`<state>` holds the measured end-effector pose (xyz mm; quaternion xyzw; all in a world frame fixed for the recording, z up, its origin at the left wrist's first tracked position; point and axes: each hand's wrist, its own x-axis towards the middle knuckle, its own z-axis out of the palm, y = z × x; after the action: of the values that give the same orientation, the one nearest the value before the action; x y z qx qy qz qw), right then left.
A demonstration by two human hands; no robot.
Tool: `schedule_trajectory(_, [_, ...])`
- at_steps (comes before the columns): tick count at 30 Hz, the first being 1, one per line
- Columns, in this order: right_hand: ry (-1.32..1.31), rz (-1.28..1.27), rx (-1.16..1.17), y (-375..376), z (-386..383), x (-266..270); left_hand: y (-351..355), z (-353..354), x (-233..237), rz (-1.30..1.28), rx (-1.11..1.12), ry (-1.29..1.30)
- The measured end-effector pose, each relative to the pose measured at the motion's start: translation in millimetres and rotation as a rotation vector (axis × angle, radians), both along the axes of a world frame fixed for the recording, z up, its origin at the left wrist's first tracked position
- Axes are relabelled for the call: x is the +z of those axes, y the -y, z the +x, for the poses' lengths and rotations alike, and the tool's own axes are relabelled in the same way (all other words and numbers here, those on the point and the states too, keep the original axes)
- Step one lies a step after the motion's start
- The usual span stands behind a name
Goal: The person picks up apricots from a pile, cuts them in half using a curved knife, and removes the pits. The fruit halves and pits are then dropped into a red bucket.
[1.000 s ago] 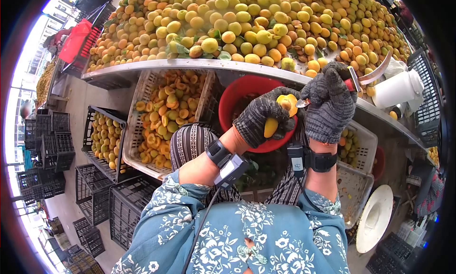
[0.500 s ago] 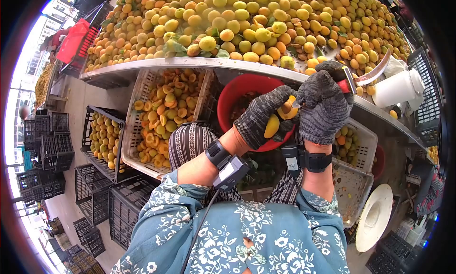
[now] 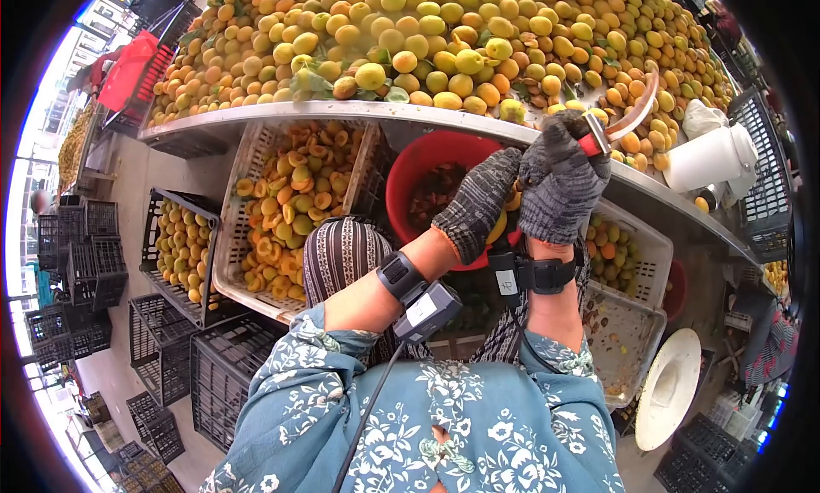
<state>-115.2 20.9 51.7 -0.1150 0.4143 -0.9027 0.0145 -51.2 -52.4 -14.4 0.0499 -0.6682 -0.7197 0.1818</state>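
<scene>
The left hand (image 3: 475, 208) curls round what seems a half-hidden fruit (image 3: 497, 229), at eight o'clock from the right hand (image 3: 561, 190), clenched about a red-handled blade (image 3: 635, 115). Overly squeezed, the fruit could slip.

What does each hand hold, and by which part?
The right hand holds a curved tool by its red handle; the left hand, yellow fruit, grip hidden.
</scene>
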Motion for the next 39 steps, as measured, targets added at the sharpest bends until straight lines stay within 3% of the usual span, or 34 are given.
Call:
schedule_trajectory(1, [0.046,-0.019,0.026,-1.5,-1.6,2.7,-0.5,-1.9,-6.1,0.499,-0.070,0.141])
schedule_trajectory(5, [0.119,-0.083,0.082,-3.7,-5.6,6.2,0.7,-3.5,-11.8,0.499,-0.043,0.105])
schedule_trajectory(7, [0.196,-0.188,0.162,-4.1,-11.1,2.1,1.6,-3.0,-6.1,0.052,0.052,0.047])
schedule_trajectory(10, [0.160,-0.283,0.234,-5.3,-13.8,-3.6,5.3,-3.7,-4.8,-0.127,0.030,-0.016])
schedule_trajectory(11, [0.160,-0.282,0.234,-4.6,-12.9,-4.5,4.4,-6.4,-6.1,-0.126,0.030,-0.016])
schedule_trajectory(13, [0.064,0.028,-0.004,5.5,-1.2,6.2,1.2,-12.0,-7.6,0.008,0.041,0.252])
schedule_trajectory(14, [0.019,0.088,-0.013,9.7,9.5,13.7,1.9,-11.0,-5.5,0.007,0.038,0.254])
schedule_trajectory(16, [0.005,0.051,-0.052,19.3,13.8,12.9,6.1,-4.1,15.5,-0.622,0.153,-0.241])
schedule_trajectory(17, [0.006,0.050,-0.051,17.6,11.6,12.8,7.2,-1.3,14.3,-0.622,0.153,-0.241])
schedule_trajectory(19, [0.099,-0.021,0.134,9.7,3.1,12.2,9.5,3.1,10.9,0.087,-0.035,0.228])
schedule_trajectory(20, [0.102,-0.021,0.135,6.9,0.8,9.1,10.2,5.2,8.7,0.088,-0.034,0.231])
schedule_trajectory(22, [0.165,-0.119,0.236,4.7,-2.9,4.9,11.5,7.8,10.9,0.430,-0.092,0.199])
schedule_trajectory(23, [0.196,-0.095,0.234,4.6,-4.7,4.2,12.7,9.2,12.3,0.431,-0.092,0.200])
schedule_trajectory(25, [0.216,-0.133,0.256,2.4,-9.8,-3.1,14.4,13.1,26.3,0.942,-0.160,0.303])
schedule_trajectory(26, [0.236,-0.173,0.279,1.1,-11.9,-6.2,12.8,12.6,25.3,0.942,-0.160,0.304])
schedule_trajectory(28, [0.242,-0.181,0.279,0.1,-13.1,-7.8,9.2,10.1,21.9,0.592,-0.123,0.196])
schedule_trajectory(29, [0.246,-0.188,0.282,0.0,-13.4,-8.3,11.9,9.6,20.4,0.593,-0.123,0.198])
schedule_trajectory(31, [0.278,-0.263,0.348,1.9,-15.1,-9.4,19.6,8.1,19.1,1.159,-0.317,0.404])
schedule_trajectory(35, [0.346,-0.287,0.342,6.0,-16.5,-8.3,14.0,5.3,23.6,1.120,-0.131,0.329])
schedule_trajectory(39, [0.341,-0.348,0.363,-3.9,-18.7,-13.6,26.2,11.0,24.9,1.116,-0.292,0.309])
